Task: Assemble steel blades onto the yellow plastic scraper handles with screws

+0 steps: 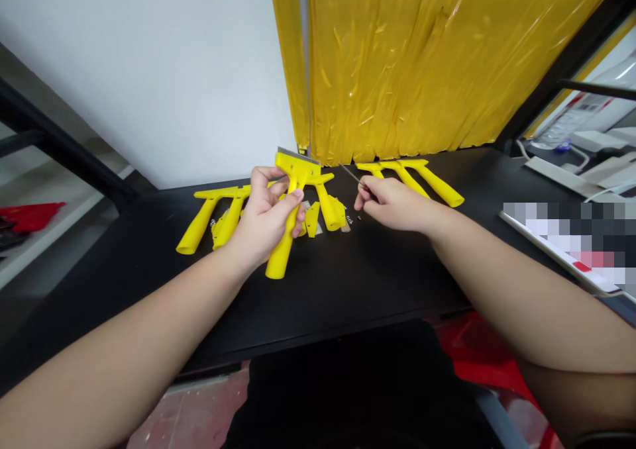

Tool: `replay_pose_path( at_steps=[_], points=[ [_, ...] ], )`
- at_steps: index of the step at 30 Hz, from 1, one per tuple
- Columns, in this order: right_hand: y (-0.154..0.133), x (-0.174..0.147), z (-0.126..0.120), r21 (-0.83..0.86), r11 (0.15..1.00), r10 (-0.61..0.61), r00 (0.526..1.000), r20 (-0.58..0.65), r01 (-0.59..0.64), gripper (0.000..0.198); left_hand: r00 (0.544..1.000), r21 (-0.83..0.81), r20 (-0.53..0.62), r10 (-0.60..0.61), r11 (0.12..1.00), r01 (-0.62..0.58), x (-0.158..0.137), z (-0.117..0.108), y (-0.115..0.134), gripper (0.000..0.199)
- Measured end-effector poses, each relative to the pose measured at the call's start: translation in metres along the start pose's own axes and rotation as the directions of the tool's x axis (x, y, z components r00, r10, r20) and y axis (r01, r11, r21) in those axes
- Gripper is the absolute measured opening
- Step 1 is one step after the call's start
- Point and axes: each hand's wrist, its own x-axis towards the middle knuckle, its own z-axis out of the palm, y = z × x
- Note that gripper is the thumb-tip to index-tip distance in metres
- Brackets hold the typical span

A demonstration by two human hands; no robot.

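My left hand (271,214) is closed round the handle of a yellow scraper (279,260), held up over the table. A metal blade (298,160) runs along the scraper's top edge, with a screw showing near its right end. In my closed right hand (382,200) is a screwdriver (349,173); only its thin metal shaft shows, pointing up and left, apart from the scraper. Under and between the hands lie another yellow scraper handle (328,207), small yellow plates (312,219) and tiny dark screws (358,218).
Several more yellow scraper handles lie left (199,224) and right (442,185) on the black table (348,277). Yellow plastic sheeting (397,65) and a white panel (163,71) rise behind. A white-edged object with a blurred surface (561,253) sits at the right.
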Motion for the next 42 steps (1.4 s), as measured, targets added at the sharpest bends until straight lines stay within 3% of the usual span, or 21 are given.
replay_pose_path(
  at_steps=[5,11,18,28,33,38,42],
  points=[
    [-0.001,0.004,0.013,-0.237,0.970,0.056,0.998,0.025,-0.048,0.034,0.993,-0.075,-0.011,-0.117,0.990,0.116,0.000,0.002,0.002,0.051],
    [-0.002,0.007,0.016,-0.307,0.948,0.105,0.992,0.065,-0.080,0.035,0.974,-0.133,-0.002,-0.228,0.965,0.226,-0.001,0.004,0.007,0.052],
    [0.000,0.008,0.019,-0.307,0.951,0.045,0.996,0.071,-0.021,0.034,0.962,-0.188,0.063,-0.265,0.944,0.273,0.001,-0.003,0.002,0.050],
    [-0.003,0.007,0.014,-0.441,0.889,0.186,0.978,0.095,-0.126,0.026,0.954,-0.210,0.121,-0.275,0.932,0.296,0.000,0.000,0.007,0.045],
    [-0.006,0.006,0.014,-0.466,0.878,0.194,0.971,0.142,-0.108,0.025,0.959,-0.229,0.109,-0.262,0.932,0.281,0.001,-0.001,0.007,0.042],
    [-0.007,0.002,0.007,-0.344,0.935,0.143,0.981,0.134,-0.090,0.032,0.971,-0.218,0.047,-0.234,0.946,0.239,0.002,-0.002,0.007,0.041],
    [-0.005,-0.004,-0.001,0.119,0.992,-0.050,0.989,0.137,0.034,0.040,0.972,-0.191,0.002,-0.234,0.954,0.230,0.002,0.000,0.007,0.044]
  ],
)
